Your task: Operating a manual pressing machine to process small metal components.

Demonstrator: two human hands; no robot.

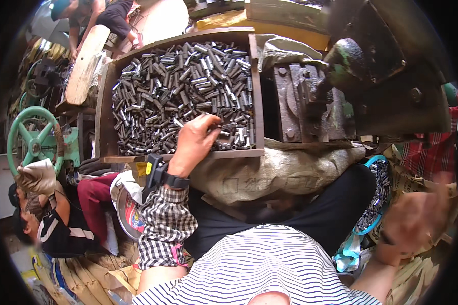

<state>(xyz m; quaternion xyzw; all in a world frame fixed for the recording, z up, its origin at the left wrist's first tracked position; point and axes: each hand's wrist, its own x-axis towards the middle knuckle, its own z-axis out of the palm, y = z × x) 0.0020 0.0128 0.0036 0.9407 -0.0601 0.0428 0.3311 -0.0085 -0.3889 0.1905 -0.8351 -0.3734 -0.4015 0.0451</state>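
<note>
Looking down from above, we see our left hand [196, 140] reaching into a wooden tray [103, 109] in the upper centre of the frame. The tray is packed rim to rim with short grey metal tubes [178, 86], heaped every way and leaving no bare floor. Our fingers curl down onto the tubes at the tray's lower edge, near its right corner; we cannot tell whether any tube is actually pinched between them. The wrist wears a black band with a small device, above a checked sleeve.

Our right hand [417, 223] sits at the lower right, blurred, so we cannot tell how open it is or whether it holds anything. Just left of it a blue-rimmed bowl [370, 222] holds more tubes.

Right of the tray, touching its wall, stands a dark iron press [341, 86], crowding that side. A sack-covered ledge [269, 173] runs below the tray's front rim. At the left edge, another person [51, 218] crouches beside a green handwheel [33, 140].
</note>
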